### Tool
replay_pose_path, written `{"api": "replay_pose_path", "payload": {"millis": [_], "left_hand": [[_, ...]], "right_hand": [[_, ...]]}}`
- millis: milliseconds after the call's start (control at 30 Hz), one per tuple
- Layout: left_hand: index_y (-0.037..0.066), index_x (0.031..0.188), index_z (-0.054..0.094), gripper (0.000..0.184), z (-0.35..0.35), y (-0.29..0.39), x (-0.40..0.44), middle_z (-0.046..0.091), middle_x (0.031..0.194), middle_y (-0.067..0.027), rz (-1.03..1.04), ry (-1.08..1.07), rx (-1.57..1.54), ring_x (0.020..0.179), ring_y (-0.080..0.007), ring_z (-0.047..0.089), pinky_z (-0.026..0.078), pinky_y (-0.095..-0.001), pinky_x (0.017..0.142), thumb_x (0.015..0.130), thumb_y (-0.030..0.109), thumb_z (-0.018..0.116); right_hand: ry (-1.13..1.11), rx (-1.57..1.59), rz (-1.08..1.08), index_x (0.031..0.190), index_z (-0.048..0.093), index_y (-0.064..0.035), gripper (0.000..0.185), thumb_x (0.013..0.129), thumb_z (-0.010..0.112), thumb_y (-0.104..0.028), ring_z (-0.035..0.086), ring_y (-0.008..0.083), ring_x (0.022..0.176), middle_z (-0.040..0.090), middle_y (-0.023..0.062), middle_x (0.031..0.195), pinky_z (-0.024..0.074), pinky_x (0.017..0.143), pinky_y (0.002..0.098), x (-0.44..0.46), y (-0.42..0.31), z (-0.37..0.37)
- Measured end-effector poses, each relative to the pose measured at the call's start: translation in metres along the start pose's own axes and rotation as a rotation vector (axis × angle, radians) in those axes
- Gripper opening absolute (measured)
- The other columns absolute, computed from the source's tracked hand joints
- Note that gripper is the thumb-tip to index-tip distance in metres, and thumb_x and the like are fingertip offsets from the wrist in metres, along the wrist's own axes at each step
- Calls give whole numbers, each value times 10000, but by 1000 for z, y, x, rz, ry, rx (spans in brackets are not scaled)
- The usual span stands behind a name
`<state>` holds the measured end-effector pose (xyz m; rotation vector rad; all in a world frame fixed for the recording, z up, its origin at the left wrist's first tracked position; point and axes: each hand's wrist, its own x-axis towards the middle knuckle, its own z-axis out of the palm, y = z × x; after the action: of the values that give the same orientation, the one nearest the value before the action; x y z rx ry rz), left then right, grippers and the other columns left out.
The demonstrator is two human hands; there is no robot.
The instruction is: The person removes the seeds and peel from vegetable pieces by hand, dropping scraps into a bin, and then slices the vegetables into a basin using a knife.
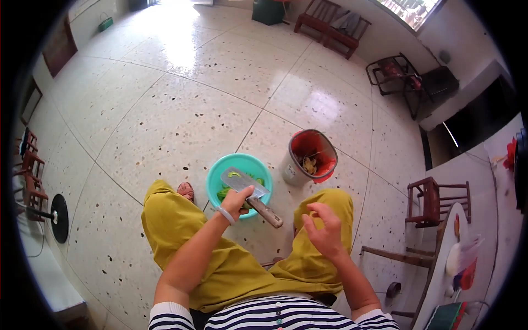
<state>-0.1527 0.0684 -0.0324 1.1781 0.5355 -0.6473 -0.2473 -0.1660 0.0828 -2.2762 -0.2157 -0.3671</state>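
Observation:
A turquoise basin stands on the floor between my feet, with green vegetable pieces in it. Above it my left hand grips a cleaver near the joint of blade and handle. The broad blade lies over the basin, a green piece on it, and the wooden handle points toward the lower right. My right hand is raised over my right knee, fingers bent and apart, holding nothing. Beyond that knee stands a grey bin with a red liner and scraps inside.
A wooden stool and a table with bags on it stand at the right. Folding chairs are at the upper right, a wooden bench at the back. A round black base stands at the left.

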Motion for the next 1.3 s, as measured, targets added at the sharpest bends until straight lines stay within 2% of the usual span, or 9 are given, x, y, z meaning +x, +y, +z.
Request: {"api": "replay_pose_path", "payload": {"millis": [133, 267, 367, 500, 733, 967, 1100, 1200, 1300], "left_hand": [[146, 924, 581, 239, -7, 0, 10, 596, 743, -4, 23, 27, -84, 581, -138, 560, 355, -267, 413, 862, 359, 671], [133, 954, 567, 222, -14, -1, 22, 606, 723, -39, 44, -6, -196, 520, -165, 558, 309, -269, 363, 892, 333, 640], [119, 966, 554, 222, -23, -4, 40, 629, 753, -70, 6, -35, -264, 518, -190, 583, 326, -259, 351, 910, 323, 619], [144, 973, 564, 195, -23, 0, 39, 624, 770, -31, -13, -62, -280, 542, -171, 587, 348, -258, 350, 898, 310, 633], [103, 984, 549, 230, -22, 1, 35, 627, 784, -72, -45, -58, -298, 540, -202, 585, 362, -274, 364, 914, 312, 615], [100, 957, 552, 226, -27, 2, 42, 626, 768, -81, -61, -59, -316, 534, -208, 587, 371, -275, 363, 915, 312, 616], [102, 947, 552, 218, -32, 1, 42, 628, 760, -80, -18, -92, -310, 531, -205, 585, 375, -273, 358, 913, 305, 624], [104, 942, 554, 215, -29, 3, 38, 626, 756, -78, -31, -68, -329, 534, -203, 585, 369, -273, 358, 911, 303, 628], [108, 942, 555, 209, -29, 6, 38, 623, 751, -74, -35, -66, -335, 543, -201, 588, 365, -272, 362, 909, 300, 630]], "right_hand": [[193, -106, 434, 881, 585, -1, 91, 814, 629, -43, 601, 276, 684, 599, 131, 778, 503, 654, 368, -88, 39, -52], [-250, -317, 704, 894, 609, -8, 89, 817, 590, -48, 607, 176, 647, 627, 93, 737, 500, 604, 296, -232, 83, -69], [-324, -147, 985, 901, 609, 4, 125, 807, 596, -79, 613, 171, 643, 636, 89, 731, 498, 593, 297, -269, 61, -82], [-899, 93, 1248, 982, 648, -7, 220, 865, 567, -174, 622, 150, 722, 657, 96, 791, 498, 618, 319, -264, 37, -107], [-197, 332, 1167, 894, 658, -6, 122, 881, 614, -119, 520, 90, 632, 611, 12, 720, 432, 551, 261, -270, 44, -62], [51, 237, 1098, 827, 648, -5, 123, 863, 602, -113, 525, 79, 623, 610, 4, 691, 429, 559, 253, -271, 30, -52], [219, 615, 1474, 878, 672, -10, 118, 840, 568, -50, 505, 108, 552, 596, 4, 685, 382, 506, 234, -244, 6, -66], [375, 1270, 1682, 1078, 627, 20, 249, 857, 511, 25, 669, 213, 811, 679, 113, 950, 557, 707, 298, -303, 54, -58], [409, 1298, 1924, 1125, 606, 29, 226, 932, 530, -63, 660, 249, 994, 673, 143, 1094, 543, 898, 351, -311, 65, -53]]}}
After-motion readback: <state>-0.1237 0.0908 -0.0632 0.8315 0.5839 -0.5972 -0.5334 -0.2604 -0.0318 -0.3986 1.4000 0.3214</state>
